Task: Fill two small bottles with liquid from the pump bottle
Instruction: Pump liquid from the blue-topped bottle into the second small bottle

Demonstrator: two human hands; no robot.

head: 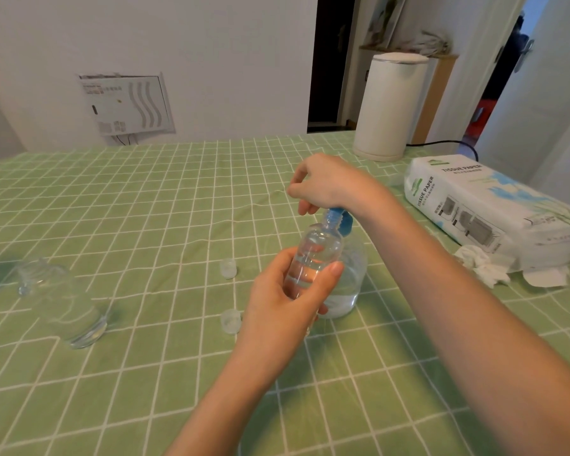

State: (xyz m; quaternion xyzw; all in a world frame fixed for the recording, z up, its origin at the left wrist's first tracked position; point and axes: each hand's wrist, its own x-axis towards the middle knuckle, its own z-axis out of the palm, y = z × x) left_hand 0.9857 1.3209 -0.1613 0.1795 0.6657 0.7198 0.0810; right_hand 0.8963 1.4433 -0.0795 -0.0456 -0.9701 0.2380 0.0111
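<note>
Pump bottle (354, 274) — caps (228, 268) left (tissues (474, 199) right)

L hand (277, 301) gripping small bottle (313, 255) w/ neck at blue pump (341, 222); R hand (326, 182) resting atop pump bottle (349, 284) on tabletop (145, 209).

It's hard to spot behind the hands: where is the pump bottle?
Head view, right of centre: the pump bottle stands on the green tablecloth just behind the small bottle the left hand holds, its blue pump under the right hand.
</note>
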